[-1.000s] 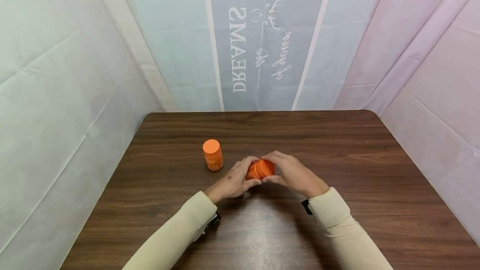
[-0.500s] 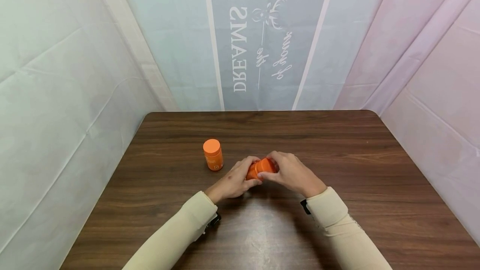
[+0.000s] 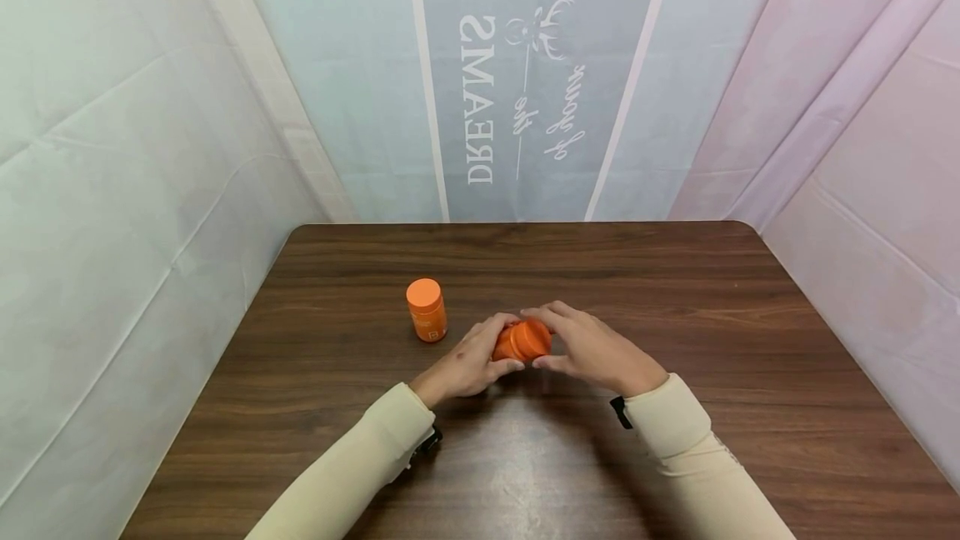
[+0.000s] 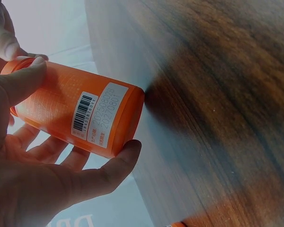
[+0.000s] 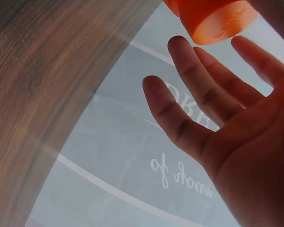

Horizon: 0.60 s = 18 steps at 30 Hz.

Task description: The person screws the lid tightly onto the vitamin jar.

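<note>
An orange bottle (image 4: 61, 99) is tilted in my left hand (image 3: 468, 361), whose thumb and fingers wrap round its body. Its label with a barcode and printed dates shows in the left wrist view. The orange lid (image 5: 225, 21) is on the bottle and faces my right hand (image 3: 592, 348). In the right wrist view the right hand's fingers (image 5: 184, 56) are spread and loosely bent, close to the lid's rim; a gap shows below the lid. Whether the thumb touches the lid I cannot tell. The bottle's base is near the tabletop.
A second orange bottle (image 3: 427, 311) stands upright with its lid on, left of my hands. The dark wood table (image 3: 637, 265) has a hanging printed cloth (image 3: 525, 107) behind it and pale sheets on both sides.
My right hand's fingers curled in round the lid half a second ago; now they have spread and drawn back slightly to the right. The left hand and its bottle have barely moved.
</note>
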{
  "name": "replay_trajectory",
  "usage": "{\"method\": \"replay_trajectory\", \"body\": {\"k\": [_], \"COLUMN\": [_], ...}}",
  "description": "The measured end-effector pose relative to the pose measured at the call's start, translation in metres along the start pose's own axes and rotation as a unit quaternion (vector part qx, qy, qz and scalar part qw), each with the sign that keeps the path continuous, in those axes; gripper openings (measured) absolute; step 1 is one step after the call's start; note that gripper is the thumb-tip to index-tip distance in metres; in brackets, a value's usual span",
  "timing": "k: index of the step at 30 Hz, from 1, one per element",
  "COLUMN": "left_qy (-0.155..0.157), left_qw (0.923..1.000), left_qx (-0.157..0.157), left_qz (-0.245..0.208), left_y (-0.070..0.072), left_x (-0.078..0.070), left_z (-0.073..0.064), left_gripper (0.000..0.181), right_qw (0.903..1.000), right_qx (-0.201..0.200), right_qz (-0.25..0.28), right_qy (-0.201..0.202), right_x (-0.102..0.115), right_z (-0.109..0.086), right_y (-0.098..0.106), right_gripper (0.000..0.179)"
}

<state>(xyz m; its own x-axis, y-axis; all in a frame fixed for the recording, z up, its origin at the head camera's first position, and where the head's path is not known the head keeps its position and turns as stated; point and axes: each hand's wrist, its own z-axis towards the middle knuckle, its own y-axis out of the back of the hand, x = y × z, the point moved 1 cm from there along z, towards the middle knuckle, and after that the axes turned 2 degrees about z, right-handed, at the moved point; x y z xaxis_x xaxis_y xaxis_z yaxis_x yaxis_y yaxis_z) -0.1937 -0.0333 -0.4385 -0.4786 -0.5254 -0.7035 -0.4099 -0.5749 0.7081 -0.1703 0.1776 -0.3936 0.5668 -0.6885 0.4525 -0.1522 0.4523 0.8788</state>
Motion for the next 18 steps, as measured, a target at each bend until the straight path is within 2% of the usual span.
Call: {"method": "replay_trajectory", "body": {"k": [4, 9, 18], "left_qy": [-0.004, -0.006, -0.003], "left_qw": [1.0, 1.0, 1.0], "left_qx": [-0.001, 0.0, -0.007], "left_qz": [-0.005, 0.0, -0.003], "left_y": [-0.0001, -0.0005, 0.0], "left_x": [0.0008, 0.001, 0.0006], "left_z": [0.0001, 0.001, 0.0005], "left_gripper": [0.054, 0.054, 0.053], "right_qw": [1.0, 1.0, 0.9993], "right_qx": [0.007, -0.003, -0.009], "right_qz": [0.003, 0.0, 0.021], "right_qy": [0.006, 0.008, -0.03], "right_x": [0.0007, 0.001, -0.0003], "right_z": [-0.0006, 0.0001, 0.0034], "right_y": [0.0014, -0.0002, -0.005], "right_gripper": [0.06, 0.055, 0.05]}}
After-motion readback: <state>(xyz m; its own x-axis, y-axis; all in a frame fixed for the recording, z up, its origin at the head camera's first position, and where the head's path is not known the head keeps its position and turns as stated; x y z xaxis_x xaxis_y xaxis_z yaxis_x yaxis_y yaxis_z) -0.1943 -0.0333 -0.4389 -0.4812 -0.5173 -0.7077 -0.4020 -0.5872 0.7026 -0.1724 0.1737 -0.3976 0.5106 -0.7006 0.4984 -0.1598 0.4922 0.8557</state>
